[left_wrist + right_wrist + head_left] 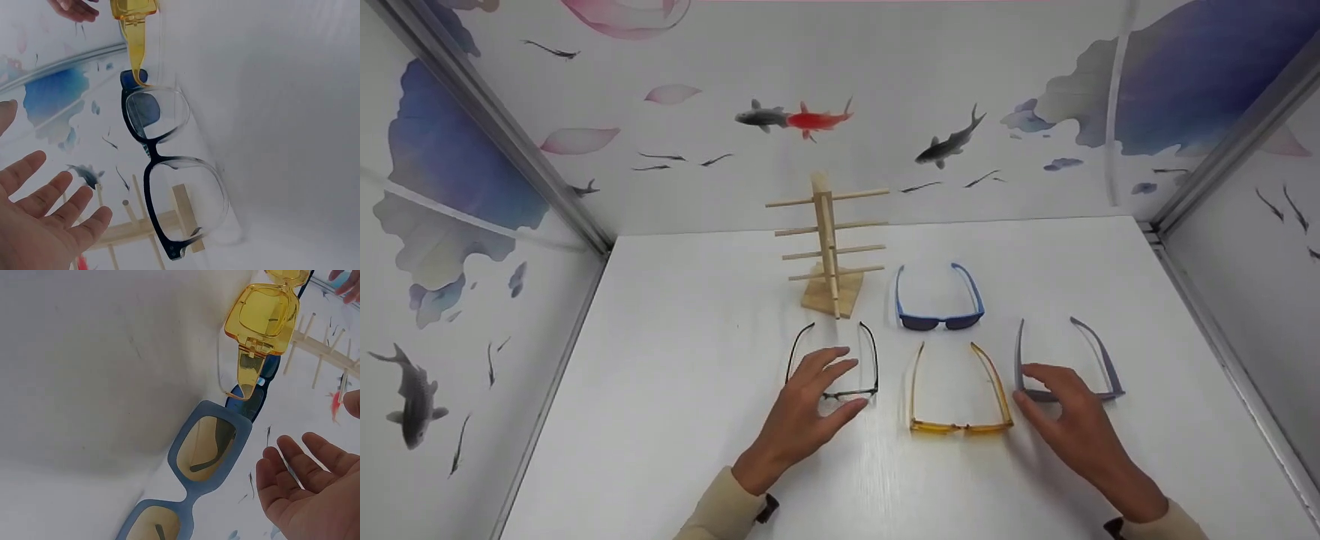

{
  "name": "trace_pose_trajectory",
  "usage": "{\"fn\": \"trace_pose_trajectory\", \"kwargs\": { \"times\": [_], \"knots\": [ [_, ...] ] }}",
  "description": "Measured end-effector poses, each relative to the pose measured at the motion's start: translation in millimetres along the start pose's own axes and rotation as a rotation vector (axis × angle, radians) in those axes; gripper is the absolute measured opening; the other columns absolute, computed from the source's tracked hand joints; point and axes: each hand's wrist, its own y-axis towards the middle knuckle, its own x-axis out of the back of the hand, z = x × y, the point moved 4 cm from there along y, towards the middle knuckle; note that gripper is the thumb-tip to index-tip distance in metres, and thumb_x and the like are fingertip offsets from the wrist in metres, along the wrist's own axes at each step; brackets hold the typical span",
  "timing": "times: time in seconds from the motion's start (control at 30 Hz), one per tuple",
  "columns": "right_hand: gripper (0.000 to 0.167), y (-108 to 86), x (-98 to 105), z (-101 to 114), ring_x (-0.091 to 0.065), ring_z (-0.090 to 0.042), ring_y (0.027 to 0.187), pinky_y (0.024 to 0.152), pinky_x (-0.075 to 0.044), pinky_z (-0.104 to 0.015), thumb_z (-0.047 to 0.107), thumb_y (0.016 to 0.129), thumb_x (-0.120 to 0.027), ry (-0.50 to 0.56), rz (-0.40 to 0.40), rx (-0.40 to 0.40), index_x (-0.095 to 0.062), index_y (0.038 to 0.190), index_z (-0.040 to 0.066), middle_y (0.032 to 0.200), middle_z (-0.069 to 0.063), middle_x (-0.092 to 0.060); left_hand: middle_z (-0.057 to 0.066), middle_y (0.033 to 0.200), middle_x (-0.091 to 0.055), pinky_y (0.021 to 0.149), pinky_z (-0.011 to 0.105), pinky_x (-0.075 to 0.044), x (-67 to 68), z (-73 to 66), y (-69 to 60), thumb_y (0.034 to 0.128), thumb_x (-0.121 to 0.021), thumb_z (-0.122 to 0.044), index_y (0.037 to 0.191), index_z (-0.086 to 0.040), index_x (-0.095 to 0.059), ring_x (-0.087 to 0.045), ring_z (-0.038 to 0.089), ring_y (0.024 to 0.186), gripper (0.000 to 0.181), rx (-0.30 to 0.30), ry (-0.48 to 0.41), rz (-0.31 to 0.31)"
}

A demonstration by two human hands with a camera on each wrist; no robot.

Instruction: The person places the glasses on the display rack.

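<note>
My left hand hovers over the black-framed clear glasses, fingers relaxed and apart, holding nothing; in the left wrist view its fingers are spread beside the frame. My right hand is at the left side of the grey-blue glasses, thumb and fingers apart; the right wrist view shows the hand clear of that frame. Yellow glasses lie between the hands, and blue sunglasses lie behind them. All four pairs have their temples unfolded.
A wooden rack with several crossbars and a square base stands at the back middle of the white table, holding no glasses. Printed panels with fish enclose the table at the back and both sides.
</note>
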Motion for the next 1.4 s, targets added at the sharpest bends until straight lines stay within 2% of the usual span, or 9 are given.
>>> {"fn": "trace_pose_trajectory", "kwargs": {
  "times": [0.13,0.23,0.4,0.53,0.67,0.87,1.1,1.2,1.4],
  "knots": [
    [0.04,-3.9,-3,1,-0.066,-0.03,0.123,0.107,-0.029,0.0,0.003,0.094,-0.086,0.001,-0.015,0.012,-0.074,0.132,0.001,0.13,-0.011,-0.074,0.005,0.155,-0.061,0.115,0.05,-0.052,-10.7,-5.7,-1.4,0.1013,-0.084,-0.034,0.145,-0.011,-0.069,-0.054,0.025,0.147,0.051,0.002,-0.062,0.015],
    [0.038,-7.6,-6,1,-0.069,-0.027,0.117,0.103,-0.037,-0.002,0.001,0.092,-0.087,0.007,-0.025,0.019,-0.075,0.129,0.001,0.127,-0.009,-0.076,0.005,0.155,-0.061,0.115,0.048,-0.053,-20.8,-10.2,-3.4,0.1015,-0.083,-0.033,0.146,-0.013,-0.068,-0.055,0.024,0.146,0.051,0.01,-0.101,0.04],
    [0.034,-12.8,-12,1,-0.071,-0.019,0.098,0.081,-0.054,-0.016,0.0,0.092,-0.087,0.02,-0.02,0.016,-0.076,0.125,0.001,0.112,-0.005,-0.078,0.004,0.155,-0.06,0.113,0.044,-0.054,-35.8,-18.4,-5.4,0.1013,-0.084,-0.03,0.146,-0.013,-0.068,-0.056,0.024,0.146,0.05,0.011,-0.177,0.075],
    [0.031,-15.5,-16,-1,-0.067,-0.009,0.087,0.071,-0.057,-0.022,0.0,0.093,-0.085,0.027,-0.001,-0.04,-0.077,0.123,0.0,0.102,0.0,-0.076,0.006,0.155,-0.061,0.113,0.043,-0.055,-45.6,-24.4,-4.9,0.1024,-0.083,-0.029,0.147,-0.01,-0.067,-0.058,0.025,0.145,0.05,0.004,-0.219,0.081],
    [0.027,-19.0,-21,-5,-0.067,-0.005,0.081,0.069,-0.058,-0.023,0.003,0.097,-0.083,0.058,0.041,-0.133,-0.077,0.124,0.003,0.103,0.0,-0.076,0.01,0.153,-0.062,0.111,0.041,-0.056,-56.8,-27.8,-5.1,0.104,-0.08,-0.03,0.148,-0.007,-0.066,-0.059,0.025,0.143,0.052,0.011,-0.26,0.119],
    [0.024,-20.9,-28,-13,-0.069,-0.008,0.077,0.066,-0.057,-0.024,0.007,0.102,-0.079,0.115,0.11,-0.255,-0.077,0.126,0.006,0.108,-0.004,-0.077,0.017,0.149,-0.064,0.098,0.034,-0.063,-72.3,-25.3,-6.6,0.1044,-0.08,-0.026,0.148,-0.003,-0.065,-0.061,0.025,0.141,0.051,0.08,-0.333,0.166],
    [0.026,-23.1,-34,-23,-0.07,-0.016,0.074,0.06,-0.057,-0.027,0.014,0.105,-0.077,0.191,0.174,-0.383,-0.076,0.129,0.004,0.097,-0.004,-0.077,0.015,0.138,-0.07,0.091,0.032,-0.065,-87.4,-18.4,-7.0,0.1051,-0.079,-0.022,0.143,0.0,-0.067,-0.071,0.029,0.124,0.046,0.208,-0.431,0.18],
    [0.029,-24.3,-35,-25,-0.07,-0.017,0.075,0.06,-0.057,-0.027,0.018,0.107,-0.076,0.201,0.19,-0.42,-0.075,0.131,0.002,0.097,-0.005,-0.078,0.015,0.135,-0.072,0.088,0.028,-0.064,-92.8,-16.9,-6.1,0.105,-0.079,-0.022,0.142,0.001,-0.068,-0.073,0.027,0.117,0.045,0.241,-0.432,0.189],
    [0.032,-25.8,-37,-28,-0.073,-0.016,0.08,0.062,-0.058,-0.028,0.02,0.107,-0.075,0.256,0.192,-0.466,-0.075,0.131,0.0,0.101,-0.007,-0.08,0.018,0.135,-0.071,0.083,0.02,-0.061,-101.3,-14.8,-3.5,0.1058,-0.077,-0.017,0.142,0.003,-0.067,-0.074,0.025,0.115,0.042,0.294,-0.432,0.221]
  ]
}}
